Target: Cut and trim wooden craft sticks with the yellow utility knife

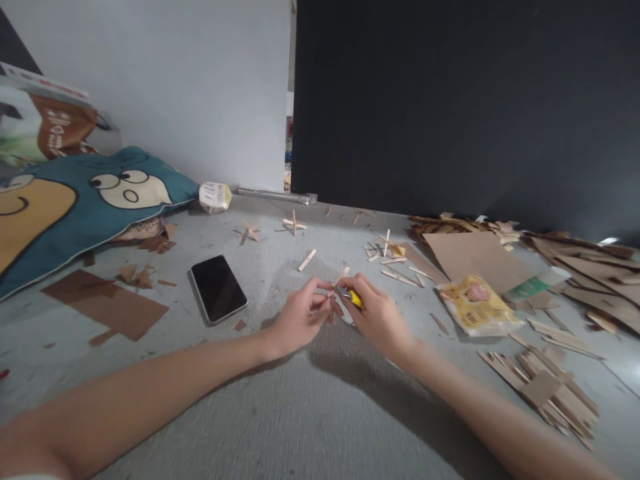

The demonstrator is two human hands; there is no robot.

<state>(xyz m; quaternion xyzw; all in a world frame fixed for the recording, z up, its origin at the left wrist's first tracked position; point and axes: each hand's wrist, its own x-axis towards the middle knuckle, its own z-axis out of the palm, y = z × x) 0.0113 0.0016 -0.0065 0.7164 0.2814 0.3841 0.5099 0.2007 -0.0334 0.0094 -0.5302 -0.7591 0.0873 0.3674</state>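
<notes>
Both my hands meet over the grey floor near the middle of the view. My left hand (300,317) pinches a short wooden stick (343,275) that points up and away. My right hand (377,315) is closed round a small yellow-handled cutter (354,298), its metal tip touching the stick where the left fingers hold it. Loose wooden sticks (307,260) lie on the floor just beyond my hands.
A black phone (219,289) lies left of my hands. Brown cardboard pieces (107,307) and a blue cartoon cushion (75,207) are further left. A yellow packet (475,305), stick piles (545,390) and cardboard sheets (475,257) lie to the right. A dark panel (465,100) stands behind.
</notes>
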